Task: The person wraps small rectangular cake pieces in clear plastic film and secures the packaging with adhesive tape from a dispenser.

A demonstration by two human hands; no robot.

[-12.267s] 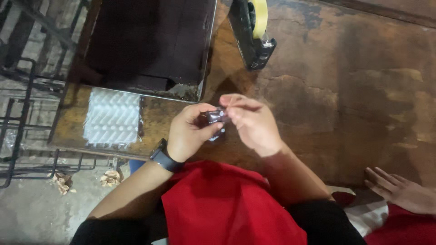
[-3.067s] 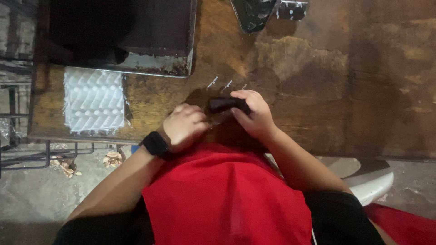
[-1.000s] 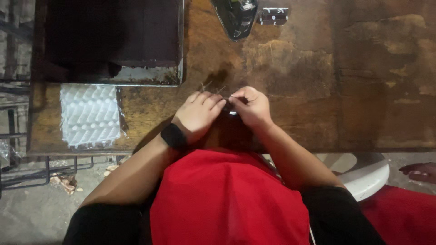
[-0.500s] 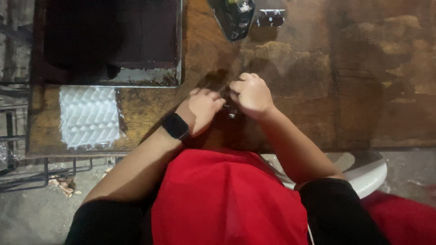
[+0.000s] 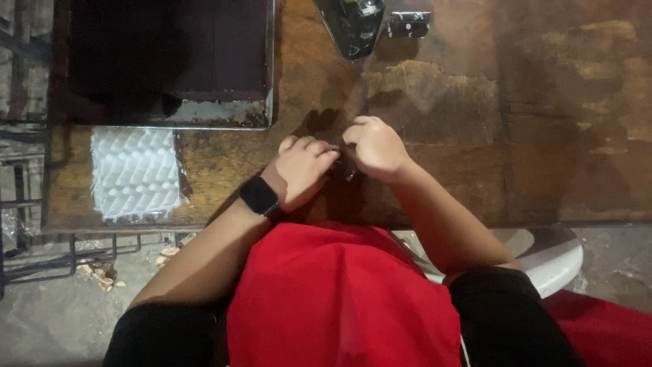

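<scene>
Head view: left hand (image 5: 302, 170) and right hand (image 5: 377, 146) meet over the worn wooden surface (image 5: 543, 136), each grip curled on a small dark item (image 5: 341, 165) between them, mostly hidden. White ridged tray (image 5: 136, 173) left; dark box (image 5: 163, 61) beyond.

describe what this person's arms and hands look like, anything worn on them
Both hands, left hand and right hand, are bare, with no gloves. A black square-faced smartwatch on a dark band sits on the left wrist. Black short sleeves end at the upper arms; forearms are uncovered.
</scene>
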